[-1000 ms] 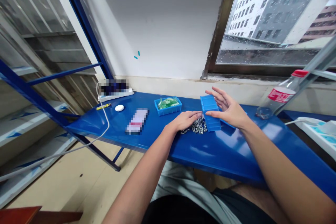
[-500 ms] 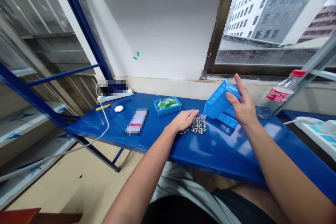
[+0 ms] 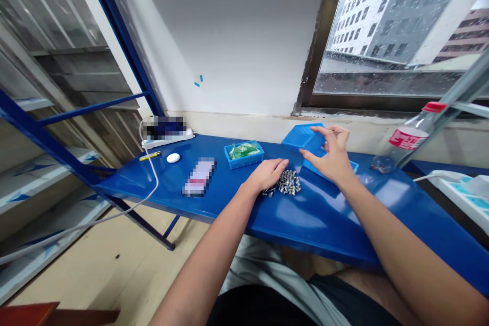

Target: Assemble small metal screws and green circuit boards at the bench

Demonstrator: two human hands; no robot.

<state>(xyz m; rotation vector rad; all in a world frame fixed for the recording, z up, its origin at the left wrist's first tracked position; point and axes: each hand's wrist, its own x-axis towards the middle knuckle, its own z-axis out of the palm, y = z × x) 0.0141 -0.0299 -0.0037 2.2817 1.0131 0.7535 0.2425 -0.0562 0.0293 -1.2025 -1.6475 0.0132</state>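
My right hand (image 3: pixel 334 155) grips a blue plastic bin (image 3: pixel 300 137) by its near right side, thumb below and fingers above. The bin is held tilted in the air over the back of the table. Partly hidden under that hand, a second blue bin (image 3: pixel 353 167) rests on the tabletop. My left hand (image 3: pixel 267 174) lies on the table with its fingers stretched out, along the left side of a heap of small shiny metal fasteners (image 3: pixel 289 182). Some of them lie at its palm edge; their exact kind is too small to tell.
On the blue table (image 3: pixel 229 198) stand a small blue bin (image 3: pixel 244 163) with green-tinted bags, a phone (image 3: pixel 198 178), a white round object (image 3: pixel 173 158) and a yellow pen-like tool (image 3: pixel 150 156). A red-capped bottle (image 3: pixel 407 137) is at right, near a white tray (image 3: pixel 458 193).
My right hand has moved left with the blue bin, and the bin's tilt has changed, uncovering more table at right. My left hand has stayed by the metal fasteners.
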